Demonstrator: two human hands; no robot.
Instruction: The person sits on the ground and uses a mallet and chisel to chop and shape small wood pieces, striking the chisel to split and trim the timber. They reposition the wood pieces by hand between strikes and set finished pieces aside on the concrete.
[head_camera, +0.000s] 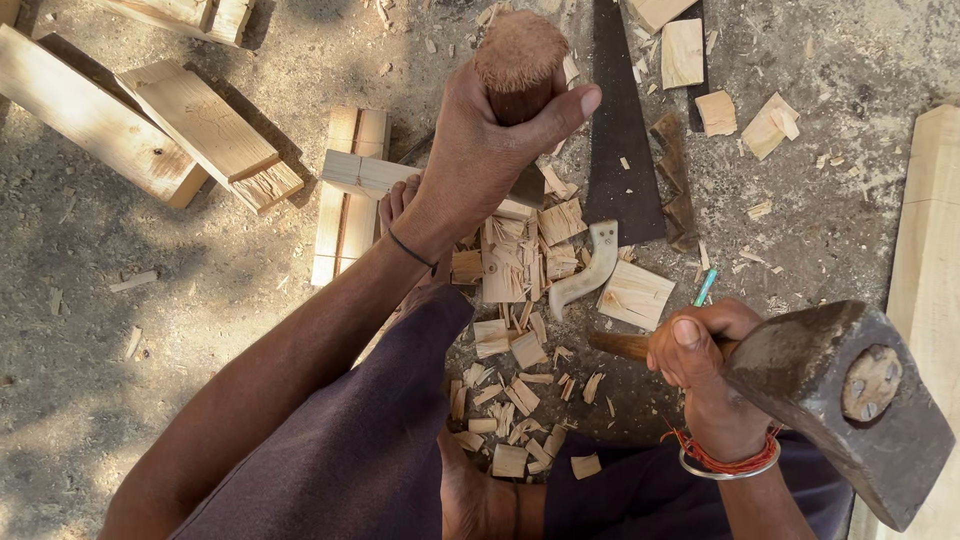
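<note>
Bare dusty ground (120, 330) is lying under everything, strewn with wood chips (515, 385) and offcuts. The left hand (490, 150) is wrapping tightly around a chisel handle (520, 60) with a frayed top, holding it upright over a small wooden piece (375, 175) lying across two planks (345, 205). The right hand (700, 350) is gripping the wooden shaft of a heavy hammer (840, 395), its iron head raised close to the camera. A handsaw (620, 150) is lying flat just beside the chips, and a foot (470, 495) is resting near them.
</note>
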